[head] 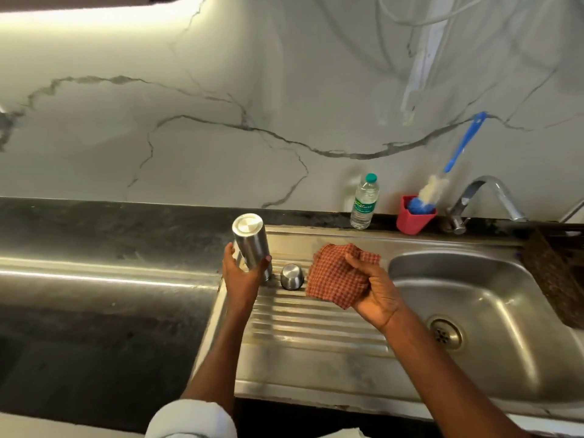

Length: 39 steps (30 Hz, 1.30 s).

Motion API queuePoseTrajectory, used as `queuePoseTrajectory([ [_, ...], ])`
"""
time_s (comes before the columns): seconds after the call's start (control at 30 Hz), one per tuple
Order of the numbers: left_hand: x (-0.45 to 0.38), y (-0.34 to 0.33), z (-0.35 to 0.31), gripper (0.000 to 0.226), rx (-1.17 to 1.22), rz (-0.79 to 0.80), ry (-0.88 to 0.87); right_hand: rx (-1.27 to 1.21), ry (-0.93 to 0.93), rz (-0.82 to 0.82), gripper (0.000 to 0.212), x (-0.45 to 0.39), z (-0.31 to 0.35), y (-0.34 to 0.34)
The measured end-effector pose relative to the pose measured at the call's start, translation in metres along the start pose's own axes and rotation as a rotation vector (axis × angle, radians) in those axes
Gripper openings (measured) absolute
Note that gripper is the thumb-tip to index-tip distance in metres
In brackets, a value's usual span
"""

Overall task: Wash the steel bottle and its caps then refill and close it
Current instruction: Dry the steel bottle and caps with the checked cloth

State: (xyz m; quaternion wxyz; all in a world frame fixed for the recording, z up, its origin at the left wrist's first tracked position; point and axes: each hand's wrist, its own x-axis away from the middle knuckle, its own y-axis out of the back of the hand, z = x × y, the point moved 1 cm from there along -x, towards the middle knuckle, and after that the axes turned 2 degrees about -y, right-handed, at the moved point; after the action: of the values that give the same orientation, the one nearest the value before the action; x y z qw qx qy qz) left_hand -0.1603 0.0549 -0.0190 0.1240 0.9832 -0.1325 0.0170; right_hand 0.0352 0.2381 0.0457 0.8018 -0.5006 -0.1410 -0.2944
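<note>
Left hand [240, 273] grips one steel bottle [251, 243]; right hand [373, 292] clutches one checked cloth [335, 276]; one cap [292, 276] alongside.

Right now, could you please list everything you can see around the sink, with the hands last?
steel bottle: one, silver, upside down on drainboard
steel cap: one, silver, drainboard, beside bottle
checked cloth: one, red-orange, over drainboard
plastic water bottle: one, clear, green cap, by wall
cup: one, red, behind sink
bottle brush: one, blue and white, in cup
tap: one, chrome, over basin
sink: one, steel, right
left hand: holds bottle
right hand: holds cloth
</note>
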Motion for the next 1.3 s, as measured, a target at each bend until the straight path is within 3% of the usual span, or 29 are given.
queuePoseTrajectory([
  [0.1, -0.018, -0.001, -0.011, 0.085, 0.017, 0.025, -0.053, -0.012, -0.003, -0.028, 0.05, -0.002, -0.007, -0.008],
  [0.23, -0.021, 0.0, -0.019, 0.068, -0.007, 0.018, -0.1, 0.007, 0.025, -0.035, 0.024, 0.0, -0.01, -0.014],
  [0.53, 0.01, 0.0, -0.096, 0.077, -0.003, -0.068, -0.38, 0.129, 0.154, -0.127, 0.032, 0.018, 0.01, -0.002],
  [0.77, 0.071, -0.062, -0.18, 0.074, 0.116, 0.078, -0.472, 0.145, 0.387, -0.343, 0.034, 0.049, 0.063, 0.046],
  [0.97, 0.13, -0.155, -0.211, 0.067, 0.147, 0.232, -0.535, 0.145, 0.532, -0.542, 0.027, 0.088, 0.112, 0.111],
  [1.03, 0.148, -0.192, -0.198, 0.069, 0.119, 0.261, -0.521, 0.132, 0.53, -0.606, 0.026, 0.095, 0.129, 0.133],
  [1.17, 0.173, -0.259, -0.141, 0.073, 0.01, 0.333, -0.281, 0.191, 0.488, -0.618, 0.017, 0.106, 0.154, 0.166],
  [1.3, 0.182, -0.296, -0.126, 0.075, 0.01, 0.33, -0.272, 0.272, 0.503, -0.574, 0.016, 0.114, 0.175, 0.183],
])
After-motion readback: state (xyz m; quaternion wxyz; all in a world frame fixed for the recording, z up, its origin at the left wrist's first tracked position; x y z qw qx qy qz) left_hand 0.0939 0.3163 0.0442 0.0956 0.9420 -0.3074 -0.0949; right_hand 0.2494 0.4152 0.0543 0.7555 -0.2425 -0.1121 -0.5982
